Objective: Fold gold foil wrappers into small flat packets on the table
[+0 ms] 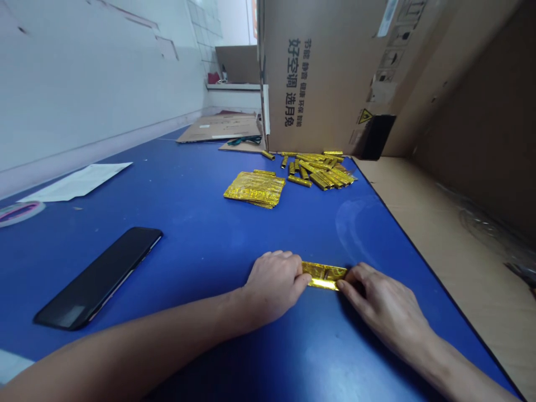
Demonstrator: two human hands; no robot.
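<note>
A narrow folded strip of gold foil [324,274] lies on the blue table [201,234] near its front. My left hand [274,285] has its fingers curled and pressed on the strip's left end. My right hand [379,304] pinches the strip's right end with thumb and fingertips. Further back lie a flat stack of gold foil sheets [254,188] and a heap of several finished gold foil rolls [320,167].
A black phone [98,276] lies face up at the left. White paper [77,181] and a tape roll [19,211] sit at the far left. A big cardboard box [335,72] stands behind; its flap [439,234] covers the right side. Flat cardboard [220,127] lies at the back.
</note>
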